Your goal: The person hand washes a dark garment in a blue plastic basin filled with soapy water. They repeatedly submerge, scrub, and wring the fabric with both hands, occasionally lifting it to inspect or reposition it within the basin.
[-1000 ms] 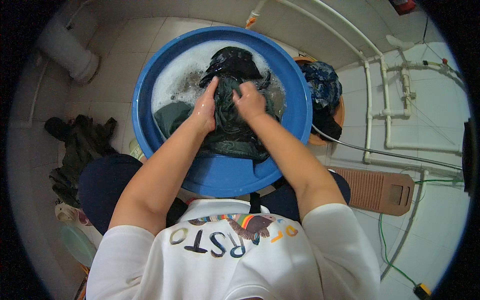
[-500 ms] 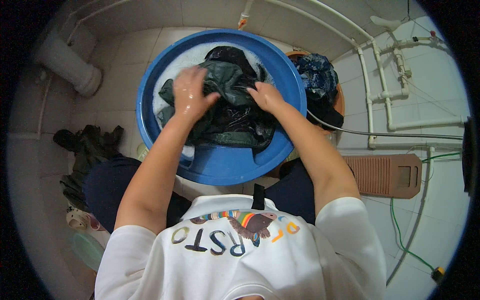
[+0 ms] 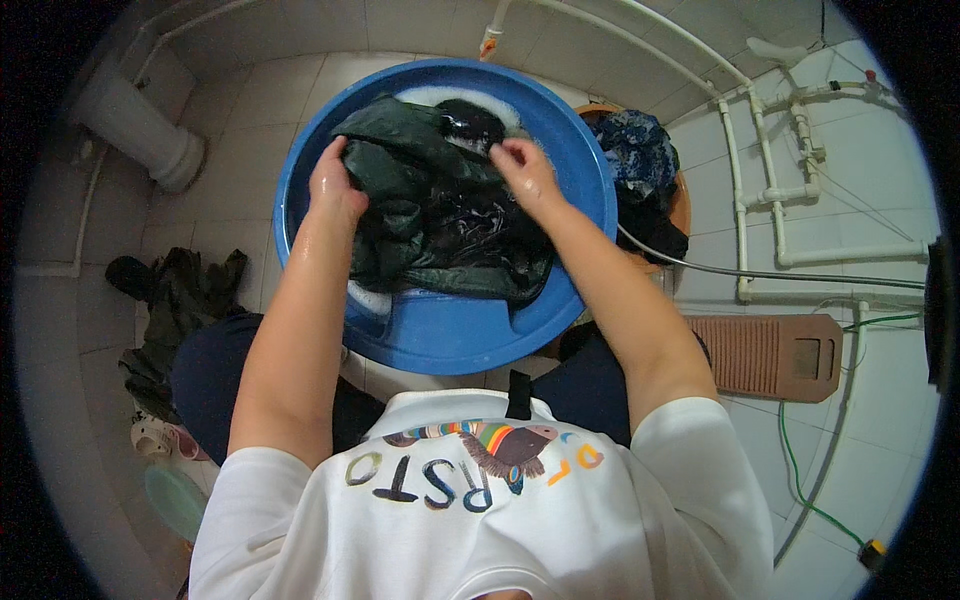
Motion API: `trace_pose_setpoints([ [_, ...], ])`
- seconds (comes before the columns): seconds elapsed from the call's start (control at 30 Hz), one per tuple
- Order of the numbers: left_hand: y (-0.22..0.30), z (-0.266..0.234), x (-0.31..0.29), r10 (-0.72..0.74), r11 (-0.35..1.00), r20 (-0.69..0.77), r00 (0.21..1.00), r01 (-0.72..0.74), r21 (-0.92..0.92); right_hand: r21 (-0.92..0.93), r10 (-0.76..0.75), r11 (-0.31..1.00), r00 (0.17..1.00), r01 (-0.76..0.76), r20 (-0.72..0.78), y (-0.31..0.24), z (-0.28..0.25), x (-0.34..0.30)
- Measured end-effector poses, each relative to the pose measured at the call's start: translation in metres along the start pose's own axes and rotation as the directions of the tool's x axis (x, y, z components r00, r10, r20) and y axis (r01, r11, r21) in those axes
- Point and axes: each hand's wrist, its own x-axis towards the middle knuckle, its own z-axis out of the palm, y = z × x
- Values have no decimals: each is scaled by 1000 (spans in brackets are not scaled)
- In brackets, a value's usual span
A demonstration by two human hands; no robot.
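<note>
A wet dark green garment lies bunched in a big blue basin with white suds around its far edge. My left hand is closed on the garment's left side, thumb toward me and fingers partly behind the cloth. On the far right of the heap, my right hand has its fingers curled together beside a black, shiny part of the cloth. Whether those fingertips pinch any fabric cannot be made out. Both hands look wet.
Right of the basin, an orange-brown tub holds dark and blue patterned clothes. A grey hose runs past it. A brown washboard lies on the right. More dark clothing is piled at the left, near a pale green bowl.
My left hand has moved left and down from atop the heap to its left side, drawing green cloth leftward. My right hand has shifted slightly up, its fingers now curled in.
</note>
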Motion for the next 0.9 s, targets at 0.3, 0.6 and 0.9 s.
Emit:
trace_pose_setpoints([
  [0.3, -39, -1, -15, 171, -644, 813, 556, -562, 519, -507, 294, 852, 923, -134, 250, 41, 27, 11],
  [0.6, -24, -6, -14, 210, -572, 293, 933, -126, 810, -370, 67, 901, 769, 228, 636, 1, -26, -31],
  [0.9, 26, 21, -32, 292, 776, 157, 943, -330, 537, -457, 353, 873, 422, 173, 835, -56, -58, -57],
])
